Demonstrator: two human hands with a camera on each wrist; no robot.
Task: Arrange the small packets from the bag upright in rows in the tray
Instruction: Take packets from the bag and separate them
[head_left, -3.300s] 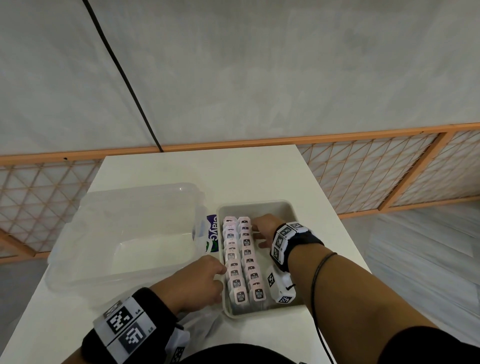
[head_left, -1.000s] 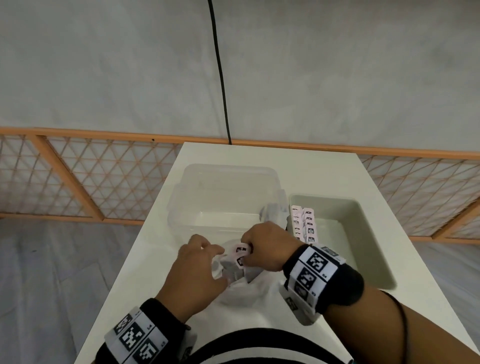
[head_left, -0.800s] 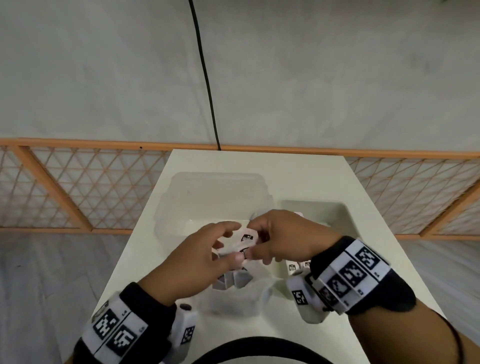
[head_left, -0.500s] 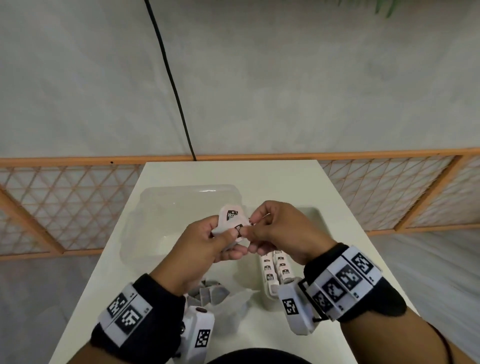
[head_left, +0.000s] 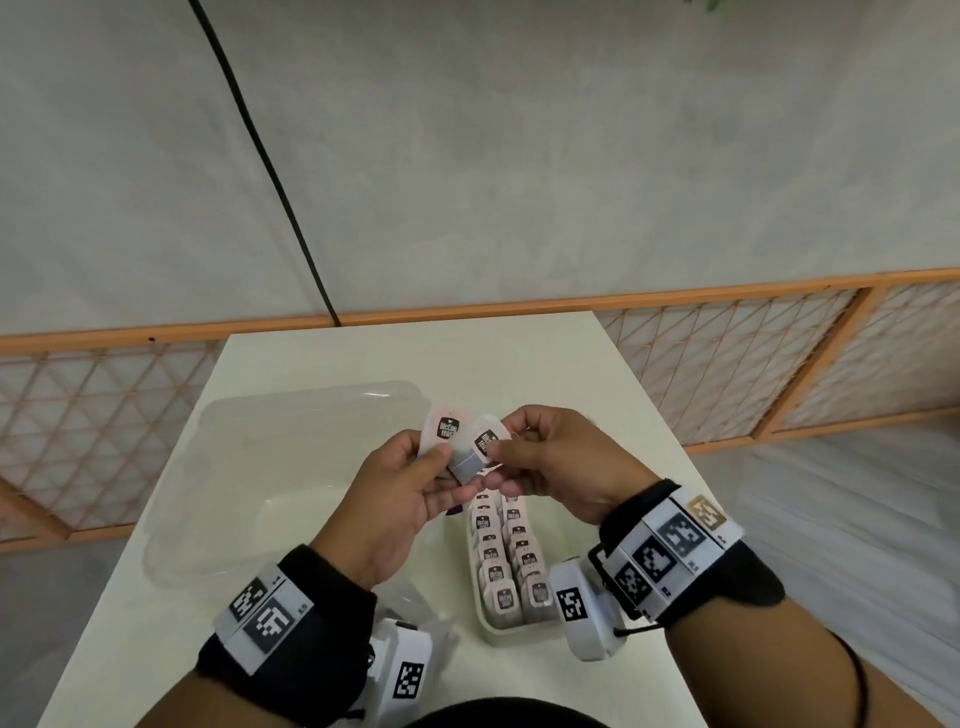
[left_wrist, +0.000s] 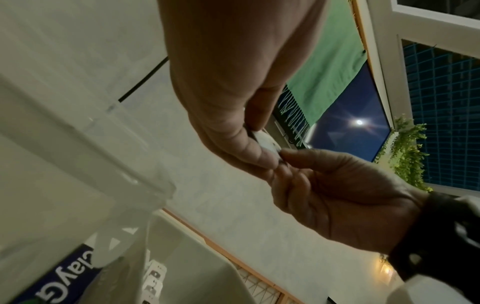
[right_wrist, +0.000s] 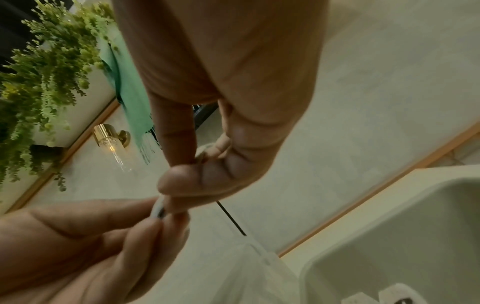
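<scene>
Near the middle of the head view, the left hand (head_left: 400, 499) is pinching one pale pink packet (head_left: 441, 435) between thumb and fingers, and the right hand (head_left: 558, 467) is pinching a second packet (head_left: 485, 441) just beside it, the two overlapping at their lower edges. Each is carrying a dark square label with white lettering that is too blurred to be read for certain. Below the hands, in the lower middle of the frame, the tray (head_left: 506, 626) is holding two rows of the same packets (head_left: 511, 566) standing upright; about seven are showing in each row, the far ends being hidden by the hands. A clear plastic tub (head_left: 270, 467) is sitting to the left. In the lower left of the left wrist view, a blue label (left_wrist: 55, 281) is reading "layG", seen upside down.
</scene>
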